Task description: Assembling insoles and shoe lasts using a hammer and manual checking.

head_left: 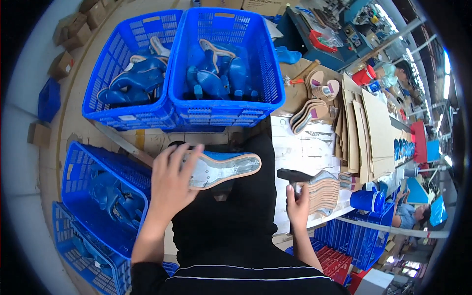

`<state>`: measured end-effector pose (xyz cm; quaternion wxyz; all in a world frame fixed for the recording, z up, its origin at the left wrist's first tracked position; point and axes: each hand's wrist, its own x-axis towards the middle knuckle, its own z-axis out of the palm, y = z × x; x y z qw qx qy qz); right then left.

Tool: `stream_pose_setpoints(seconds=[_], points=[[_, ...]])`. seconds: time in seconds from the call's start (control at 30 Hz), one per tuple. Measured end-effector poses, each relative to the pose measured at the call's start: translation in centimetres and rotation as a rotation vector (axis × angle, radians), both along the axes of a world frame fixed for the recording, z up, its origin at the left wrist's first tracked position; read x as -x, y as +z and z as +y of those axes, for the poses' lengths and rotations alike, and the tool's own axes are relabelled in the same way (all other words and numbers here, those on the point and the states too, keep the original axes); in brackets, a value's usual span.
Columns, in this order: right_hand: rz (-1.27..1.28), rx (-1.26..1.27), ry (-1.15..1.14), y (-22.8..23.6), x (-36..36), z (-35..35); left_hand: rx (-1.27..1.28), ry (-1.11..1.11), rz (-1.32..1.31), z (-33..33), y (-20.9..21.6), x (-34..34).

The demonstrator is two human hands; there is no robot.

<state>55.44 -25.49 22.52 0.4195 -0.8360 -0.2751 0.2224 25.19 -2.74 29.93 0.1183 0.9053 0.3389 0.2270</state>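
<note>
Over my lap, a blue shoe last [212, 154] lies sole up, with a grey-and-tan insole [226, 168] on its bottom. Across the wide end of that insole is my left hand [173, 179], fingers stretched and spread, slightly blurred; whether its fingertips press on the surface I cannot tell. My right hand [298, 209] is closed round the handle of a hammer [294, 175], whose dark head points up beside the worktable. Just right of the hammer, a row of stacked insoles [322, 194] stands on the white table covering.
Two blue crates [226, 110] of blue lasts stand ahead; more blue crates [105, 231] sit at left. On the worktable [290, 147] are more insoles [309, 115], cardboard sheets [376, 132] and a blue jug [366, 200]. Another person [410, 214] is at far right.
</note>
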Motion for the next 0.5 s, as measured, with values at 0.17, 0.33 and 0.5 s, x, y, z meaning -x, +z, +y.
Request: stream_pose_setpoints(seconds=[0.17,0.33,0.5], points=[[0.062,0.199,0.043,-8.1,-7.2,0.1,0.058,0.272,-0.083,-0.5,-1.3,3.2],[0.272,0.112,-0.045,-12.4,-10.2,1.7,0.058,0.267,-0.103,-0.7,-1.5,2.4],[-0.641,0.038,0.156,-6.9,-4.7,5.4,0.027,0.317,-0.123,-1.2,-2.2,2.8]])
